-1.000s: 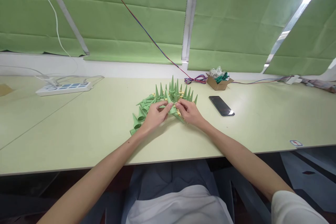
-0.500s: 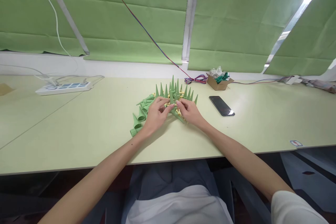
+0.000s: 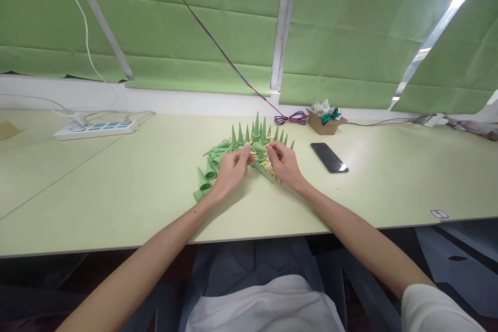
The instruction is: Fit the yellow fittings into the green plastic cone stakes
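Note:
Several green cones (image 3: 240, 137) stand upright near the middle of the pale table, with small yellow pieces (image 3: 266, 167) among and below them. More green cones (image 3: 210, 170) lie tilted at the left, their round open ends showing. My left hand (image 3: 235, 165) is over the left part of the pile, its thumb and fingers pressed together; what they hold, if anything, is too small to name. My right hand (image 3: 283, 164) has its fingers pinched beside a green piece (image 3: 259, 149) between the hands. Whether it grips that piece is unclear. One cone (image 3: 263, 171) lies below them, pointing down to the right.
A black phone (image 3: 329, 157) lies to the right. Behind it are a small cardboard box (image 3: 325, 123) with clear and green wrapping and a coiled red and blue wire (image 3: 296, 118). A white power strip (image 3: 97, 130) is at the left. Green blinds hang behind the table (image 3: 148, 207).
My hands have moved slightly apart. A rounded green piece now shows between them where an upright cone stood. The view has shifted a little.

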The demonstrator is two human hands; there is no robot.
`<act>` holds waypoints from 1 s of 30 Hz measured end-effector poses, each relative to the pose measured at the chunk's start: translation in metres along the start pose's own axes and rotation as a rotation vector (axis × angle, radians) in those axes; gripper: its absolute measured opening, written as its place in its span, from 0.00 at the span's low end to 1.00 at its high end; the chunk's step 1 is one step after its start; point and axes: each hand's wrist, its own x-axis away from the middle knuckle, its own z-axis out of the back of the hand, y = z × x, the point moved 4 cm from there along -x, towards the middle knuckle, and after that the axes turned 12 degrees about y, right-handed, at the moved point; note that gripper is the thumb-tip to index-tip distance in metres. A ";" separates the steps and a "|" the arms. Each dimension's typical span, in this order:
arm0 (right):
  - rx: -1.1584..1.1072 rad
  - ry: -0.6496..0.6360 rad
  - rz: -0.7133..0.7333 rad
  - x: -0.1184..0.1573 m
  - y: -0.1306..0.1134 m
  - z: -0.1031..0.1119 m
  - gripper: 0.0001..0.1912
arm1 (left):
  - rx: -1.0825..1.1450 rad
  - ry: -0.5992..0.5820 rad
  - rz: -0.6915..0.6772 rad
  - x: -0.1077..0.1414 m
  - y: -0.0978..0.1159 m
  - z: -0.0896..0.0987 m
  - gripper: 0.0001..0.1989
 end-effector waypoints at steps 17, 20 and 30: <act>0.024 -0.128 0.044 0.002 0.000 0.000 0.16 | 0.055 -0.217 0.080 0.003 0.001 -0.004 0.23; 0.009 -0.135 -0.008 0.002 0.004 -0.001 0.19 | 0.053 -0.233 0.060 0.004 0.004 -0.004 0.20; 0.012 -0.160 -0.023 0.000 0.008 -0.002 0.25 | -0.014 -0.141 -0.057 0.002 0.000 -0.006 0.15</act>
